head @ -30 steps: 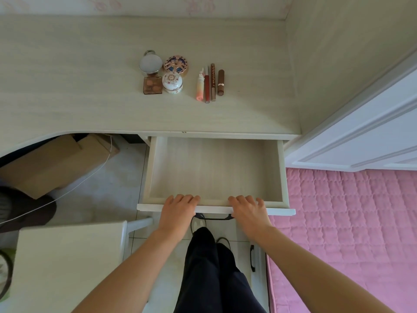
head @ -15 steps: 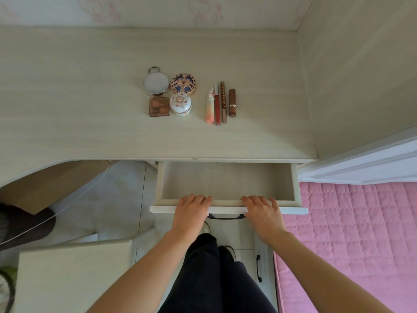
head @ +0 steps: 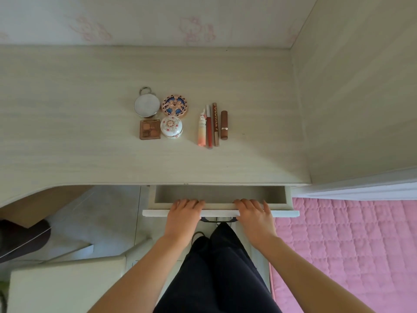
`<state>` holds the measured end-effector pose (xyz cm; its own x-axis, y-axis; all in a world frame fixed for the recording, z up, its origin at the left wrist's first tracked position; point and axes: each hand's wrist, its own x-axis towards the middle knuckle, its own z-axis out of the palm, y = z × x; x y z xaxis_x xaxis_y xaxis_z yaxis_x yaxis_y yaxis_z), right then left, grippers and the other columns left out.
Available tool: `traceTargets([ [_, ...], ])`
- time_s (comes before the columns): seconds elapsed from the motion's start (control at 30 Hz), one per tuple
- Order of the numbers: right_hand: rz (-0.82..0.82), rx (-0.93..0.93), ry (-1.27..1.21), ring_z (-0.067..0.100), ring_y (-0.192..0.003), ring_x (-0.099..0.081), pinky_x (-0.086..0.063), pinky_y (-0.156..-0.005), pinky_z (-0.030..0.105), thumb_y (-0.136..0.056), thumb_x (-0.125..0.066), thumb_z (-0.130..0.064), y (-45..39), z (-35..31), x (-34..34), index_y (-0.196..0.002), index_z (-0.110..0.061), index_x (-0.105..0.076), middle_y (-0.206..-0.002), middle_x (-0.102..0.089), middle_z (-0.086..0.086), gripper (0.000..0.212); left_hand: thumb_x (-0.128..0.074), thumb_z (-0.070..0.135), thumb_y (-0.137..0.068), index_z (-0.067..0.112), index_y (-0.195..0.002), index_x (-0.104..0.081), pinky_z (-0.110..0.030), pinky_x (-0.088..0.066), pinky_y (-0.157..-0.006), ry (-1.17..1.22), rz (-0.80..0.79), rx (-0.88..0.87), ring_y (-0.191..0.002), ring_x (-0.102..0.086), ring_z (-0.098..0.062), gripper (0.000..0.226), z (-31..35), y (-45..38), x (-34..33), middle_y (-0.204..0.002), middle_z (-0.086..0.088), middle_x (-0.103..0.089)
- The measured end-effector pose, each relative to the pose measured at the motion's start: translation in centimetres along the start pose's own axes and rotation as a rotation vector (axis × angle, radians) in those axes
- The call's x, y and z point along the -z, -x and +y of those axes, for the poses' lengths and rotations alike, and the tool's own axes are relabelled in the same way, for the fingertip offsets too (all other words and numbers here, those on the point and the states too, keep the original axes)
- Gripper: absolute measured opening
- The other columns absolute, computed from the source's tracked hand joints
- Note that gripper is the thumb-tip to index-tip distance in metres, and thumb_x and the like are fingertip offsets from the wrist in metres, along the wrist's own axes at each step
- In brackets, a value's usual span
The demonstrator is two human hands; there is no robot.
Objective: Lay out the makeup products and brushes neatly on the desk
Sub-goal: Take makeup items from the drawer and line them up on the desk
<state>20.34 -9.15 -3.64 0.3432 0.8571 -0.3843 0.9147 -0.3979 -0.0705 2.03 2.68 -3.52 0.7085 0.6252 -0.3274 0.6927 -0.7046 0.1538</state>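
The left hand (head: 184, 214) and right hand (head: 253, 214) each curl their fingers over the front edge of the pale wooden drawer (head: 285, 213), which stands slightly open. On the light wood-grain tabletop (head: 67, 132), four small makeup compacts (head: 171, 128) sit clustered near four slim lip tubes (head: 208, 129) lying side by side.

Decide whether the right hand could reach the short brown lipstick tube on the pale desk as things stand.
Probably yes. The right hand grips the white drawer front, so must let go first; bare pale desk lies between it and the short brown lipstick tube.
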Motion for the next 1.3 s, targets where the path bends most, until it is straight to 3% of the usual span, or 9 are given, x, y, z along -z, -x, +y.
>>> traceTargets([
  [0.3, -0.094, 0.035, -0.015, 0.024, -0.123, -0.049, -0.026, -0.113, 0.049, -0.076, -0.070, -0.006, -1.5, 0.2, 1.1, -0.133, -0.020, -0.046, -0.127, -0.056, -0.001, 0.064, -0.094, 0.016, -0.040, 0.019, -0.101, -0.072, -0.038, -0.057, -0.077, -0.027, 0.067, 0.008, -0.082, -0.068, -0.022, 0.065, -0.1, -1.4, 0.6, -0.090, 0.003, -0.071],
  [0.53, -0.087, 0.035, 0.011, 0.026, -0.123, -0.047, -0.024, -0.114, 0.050, -0.074, -0.072, -0.007, -2.1, -0.2, 1.6, -0.135, -0.017, -0.042, -0.127, -0.053, 0.002, 0.068, -0.091, 0.015, -0.049, 0.017, -0.106, -0.070, -0.039, -0.055, -0.081, 0.009, 0.092, 0.027, -0.088, -0.067, -0.025, 0.061, -0.2, -1.8, 0.8, -0.095, 0.000, -0.069],
  [0.7, 0.167, 0.008, -0.136, 0.030, -0.101, -0.062, -0.051, -0.093, 0.042, -0.051, -0.082, 0.006, -1.5, -0.2, 1.5, -0.107, -0.008, -0.066, -0.104, -0.065, 0.007, 0.060, -0.083, 0.006, -0.063, 0.013, -0.100, -0.071, -0.037, -0.053, -0.081, 0.123, 0.230, 0.079, -0.097, -0.063, -0.026, 0.040, 0.0, -0.9, 1.6, -0.101, -0.001, -0.067],
  [0.8, 0.276, 0.074, -0.256, 0.032, -0.111, -0.059, -0.055, -0.080, 0.038, -0.055, -0.072, 0.016, -0.2, 0.4, 2.1, -0.101, -0.008, -0.069, -0.113, -0.064, 0.009, 0.052, -0.076, 0.009, -0.075, 0.013, -0.090, -0.070, -0.033, -0.052, -0.068, 0.239, 0.308, 0.149, -0.086, -0.061, -0.023, 0.017, -0.1, 0.9, 2.3, -0.091, 0.000, -0.066],
  [0.87, 0.276, 0.087, -0.287, 0.031, -0.109, -0.058, -0.059, -0.069, 0.035, -0.057, -0.069, 0.020, 0.6, 1.1, 2.2, -0.095, -0.006, -0.069, -0.114, -0.062, 0.010, 0.046, -0.069, 0.014, -0.083, 0.013, -0.085, -0.067, -0.026, -0.045, -0.062, 0.376, 0.259, 0.298, -0.078, -0.058, -0.017, 0.003, -0.1, 1.9, 2.7, -0.084, 0.002, -0.065],
  [0.93, 0.277, 0.070, -0.321, 0.027, -0.098, -0.058, -0.054, -0.069, 0.027, -0.066, -0.070, 0.016, 1.5, 1.7, 2.0, -0.090, -0.006, -0.069, -0.105, -0.062, 0.009, 0.033, -0.058, 0.023, -0.092, 0.012, -0.090, -0.066, -0.027, -0.044, -0.068, 0.607, 0.108, 0.583, -0.082, -0.060, -0.017, 0.014, -0.1, 2.3, 2.5, -0.089, 0.000, -0.066],
  [1.07, 0.084, -0.381, -0.769, 0.025, -0.089, -0.058, -0.045, -0.072, 0.023, -0.093, -0.054, -0.012, 1.7, 1.9, 1.9, -0.095, -0.007, -0.063, -0.096, -0.063, 0.007, 0.011, -0.051, 0.028, -0.098, 0.008, -0.102, -0.058, -0.042, -0.052, -0.090, 1.431, -0.046, 1.131, -0.096, -0.066, -0.029, 0.022, -1.3, 1.5, 2.9, -0.106, -0.013, -0.066],
  [1.2, -0.104, -0.967, -1.353, 0.027, -0.071, -0.061, -0.055, -0.072, 0.042, -0.090, -0.052, -0.027, -0.3, 2.6, 1.9, -0.086, -0.001, -0.060, -0.083, -0.064, 0.014, 0.028, -0.050, 0.013, -0.099, -0.002, -0.136, -0.041, -0.022, -0.054, -0.080, 2.007, -0.008, 1.256, -0.113, -0.059, -0.025, 0.040, -1.9, 0.5, 2.9, -0.132, -0.018, -0.054],
  [1.3, -0.076, -1.162, -1.823, 0.030, -0.080, -0.066, -0.056, -0.078, 0.040, -0.093, -0.054, -0.010, -2.0, 2.9, 3.2, -0.088, -0.004, -0.055, -0.085, -0.065, 0.016, 0.008, -0.048, 0.006, -0.098, -0.007, -0.121, -0.048, -0.037, -0.053, -0.090, 2.124, 0.054, 1.279, -0.115, -0.058, -0.038, 0.025, -2.2, -0.2, 3.3, -0.128, -0.028, -0.055],
])
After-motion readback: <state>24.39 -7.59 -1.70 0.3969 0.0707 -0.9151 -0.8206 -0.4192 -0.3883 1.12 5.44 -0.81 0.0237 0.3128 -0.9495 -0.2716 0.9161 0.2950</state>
